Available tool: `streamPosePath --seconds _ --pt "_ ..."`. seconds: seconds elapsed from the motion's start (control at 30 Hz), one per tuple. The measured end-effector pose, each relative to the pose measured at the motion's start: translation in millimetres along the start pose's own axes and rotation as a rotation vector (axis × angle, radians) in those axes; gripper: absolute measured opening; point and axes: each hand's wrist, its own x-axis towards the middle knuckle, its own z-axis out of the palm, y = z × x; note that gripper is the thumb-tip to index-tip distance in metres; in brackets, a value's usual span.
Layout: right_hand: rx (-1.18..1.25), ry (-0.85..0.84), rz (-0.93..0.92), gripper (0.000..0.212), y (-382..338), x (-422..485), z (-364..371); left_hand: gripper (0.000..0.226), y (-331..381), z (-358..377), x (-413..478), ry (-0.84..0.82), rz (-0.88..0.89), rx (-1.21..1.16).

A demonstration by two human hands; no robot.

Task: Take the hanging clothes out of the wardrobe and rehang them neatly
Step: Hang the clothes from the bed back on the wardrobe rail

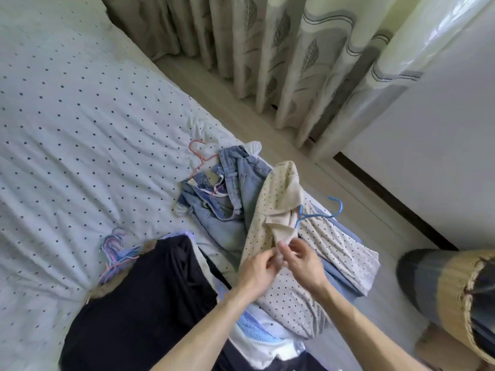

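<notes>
We're at the bed [67,116], and the clothes are out of the wardrobe and heaped on its near corner. Both hands are working on the cream dotted shirt [281,199], which lies on top of the pile. A blue hanger [340,206] is threaded into its collar, with the hook poking out toward the floor side. The left hand [258,266] has its fingertips curled in, pinching the shirt's front edge. The right hand [302,261] meets it, thumb and fingers nipping the same strip of cloth. It looks like a button being fastened, though the button itself is too small to make out.

So how far along is the job? By my reading, the emptying half is done or nearly so. The jeans [227,194] are crumpled beside the shirt, with a pink hanger [199,168] lying partly on them. A black garment [139,303] is spread near the person, a blue-striped piece [251,328] sits under the pile, and a bundle of spare hangers [115,253] rests on the sheet to the left. Only this one shirt is on a hanger, and nothing in view is back on a rail. Left to do: fasten and hang this shirt, then get the others onto hangers.
</notes>
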Motion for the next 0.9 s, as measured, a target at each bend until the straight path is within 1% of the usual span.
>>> streamPosePath --seconds 0.03,0.1,0.17,0.2,0.27,0.33,0.4,0.43,0.47,0.53,0.57,0.6,0.63,0.7,0.77,0.83,0.9 --pt "-0.024 0.072 0.0 0.023 2.9 -4.4 -8.5 0.035 12.9 5.8 -7.5 -0.022 0.016 0.019" --pt "-0.057 0.156 0.022 0.016 12.4 -14.5 -31.2 0.031 32.9 12.6 -18.6 -0.119 0.049 0.016" --pt "-0.064 0.174 0.031 0.01 20.9 -30.7 -57.8 0.028 49.4 11.0 -22.6 -0.228 0.101 0.077" --pt "-0.076 0.174 0.019 0.008 25.5 -40.8 -71.7 0.03 58.0 7.2 -21.8 -0.232 0.136 0.133" --pt "-0.123 0.183 -0.027 0.011 34.3 -65.9 -100.3 0.043 82.8 -2.4 -17.0 -0.161 0.219 0.224" --pt "-0.146 0.216 -0.072 0.016 41.5 -96.8 -128.1 0.062 120.5 -8.5 -14.3 -0.086 0.341 0.296" --pt "-0.139 0.278 -0.124 0.02 46.4 -131.1 -154.1 0.077 165.7 -3.4 -16.5 -0.038 0.525 0.383" --pt "-0.131 0.309 -0.148 0.021 50.1 -148.0 -165.8 0.08 189.4 4.3 -20.9 -0.027 0.628 0.435" --pt "-0.117 0.346 -0.171 0.02 54.8 -165.4 -176.8 0.078 212.4 15.7 -26.4 -0.032 0.732 0.48" --pt "-0.086 0.434 -0.202 0.016 66.8 -199.7 -197.4 0.059 252.7 45.7 -41.5 -0.068 0.954 0.493" --pt "-0.07 0.476 -0.212 0.016 74.1 -217.0 -207.4 0.049 270.0 61.6 -50.0 -0.081 1.041 0.469" --pt "-0.052 0.522 -0.222 0.017 83.4 -234.7 -217.8 0.045 287.9 75.8 -61.8 -0.096 1.093 0.456" --pt "-0.034 0.579 -0.234 0.019 93.6 -253.9 -227.3 0.043 304.4 89.4 -74.7 -0.118 1.116 0.445" --pt "-0.014 0.72 -0.25 0.021 120.1 -296.3 -243.0 0.039 333.6 116.5 -107.6 -0.185 1.097 0.386" --pt "-0.041 0.91 -0.24 0.023 152.6 -340.8 -253.8 0.032 357.4 146.5 -142.7 -0.247 1.077 0.303" --pt "-0.062 1.08 -0.196 0.025 186.2 -388.0 -258.9 0.026 379.8 178.2 -185.5 -0.295 1.147 0.259" --pt "-0.078 1.208 -0.163 0.025 214.6 -436.5 -258.1 0.026 398.2 209.7 -229.9 -0.344 1.232 0.261"
